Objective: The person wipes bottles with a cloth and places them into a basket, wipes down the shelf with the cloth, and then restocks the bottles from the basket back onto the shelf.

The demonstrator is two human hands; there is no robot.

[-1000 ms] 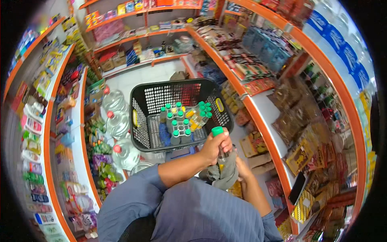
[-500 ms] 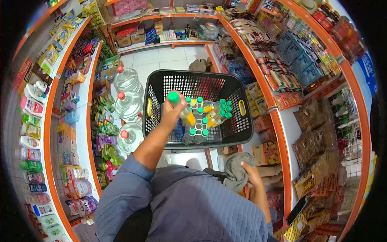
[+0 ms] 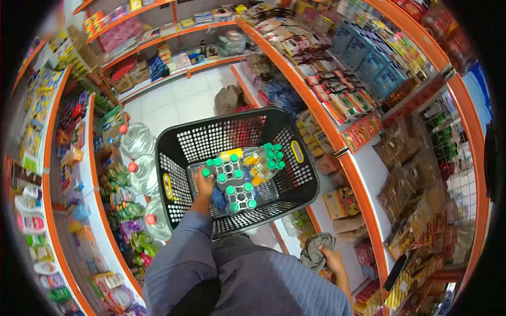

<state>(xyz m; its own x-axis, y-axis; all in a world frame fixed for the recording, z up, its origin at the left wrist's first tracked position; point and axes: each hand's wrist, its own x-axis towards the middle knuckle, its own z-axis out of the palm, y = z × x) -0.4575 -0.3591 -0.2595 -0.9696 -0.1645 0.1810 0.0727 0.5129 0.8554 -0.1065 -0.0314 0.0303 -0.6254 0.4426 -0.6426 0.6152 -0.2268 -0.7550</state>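
While the head view looks down between stocked shelves, a black basket [image 3: 295, 185] with yellow handles sits in front of the person, and the left hand [image 3: 204, 183] is inside its left part. The fingers of that hand are closed around a green-capped bottle [image 3: 205, 172], just beneath the cap; the hand hides most of the bottle's body, so whether its base touches the basket's bottom cannot be told. Around the basket's middle, other standing bottles [image 3: 238, 174] with the same green caps form a close group. In the basket's right half, more tilted bottles [image 3: 258, 171] show orange-yellow on their sides, their caps bunched toward its right wall. A blue thing [image 3: 218, 198] lies low in the basket's near left part, partly hidden.

Outside the basket, beyond its near right corner, the right hand [image 3: 332, 259] holds a crumpled grey cloth [image 3: 316, 250], its fingers clamped on the folds. Clear jugs [image 3: 141, 176] with red caps stand in a row just beside the basket's left wall. Past the basket's far side, a brown bag [image 3: 229, 100] lies on the pale tiled floor [image 3: 176, 102]. Right of the basket, an orange-edged shelf [image 3: 321, 118] carries many packets [image 3: 345, 95].
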